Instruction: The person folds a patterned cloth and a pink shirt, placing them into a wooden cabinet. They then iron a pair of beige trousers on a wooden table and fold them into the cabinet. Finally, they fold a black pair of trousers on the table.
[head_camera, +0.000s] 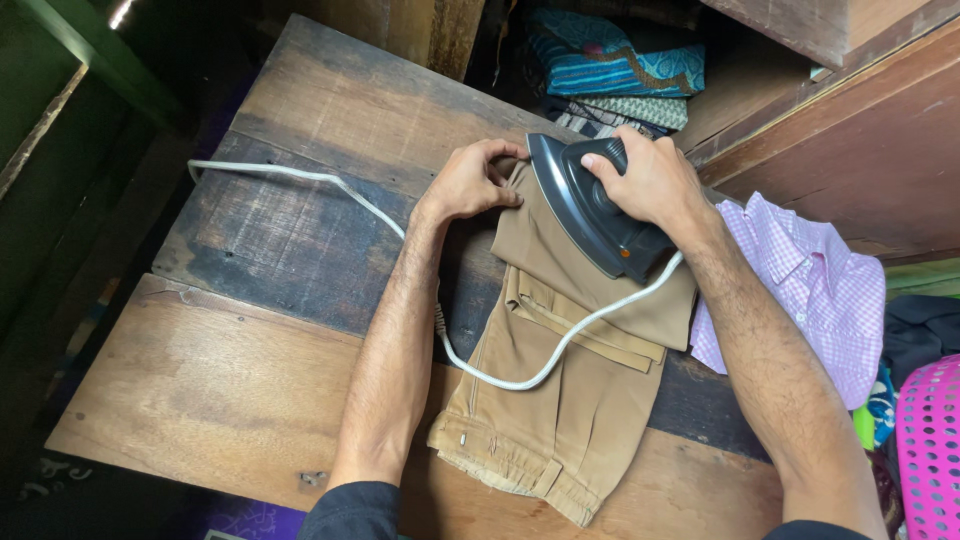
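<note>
Tan folded trousers (560, 400) lie on a worn wooden table (250, 350). My right hand (650, 180) grips the handle of a dark grey iron (590, 215), which rests on the far end of the trousers. Just left of the iron, my left hand (470, 180) pinches the cloth's far edge with its fingers curled. A white cord (330, 185) runs from the iron's rear, loops over the trousers, passes under my left forearm and trails across the table to the left.
A pink checked shirt (810, 280) lies at the table's right edge. A pink perforated basket (930, 450) stands at the lower right. Folded blue and patterned cloths (620, 65) are stacked beyond the table. Wooden furniture (860, 130) rises at the upper right.
</note>
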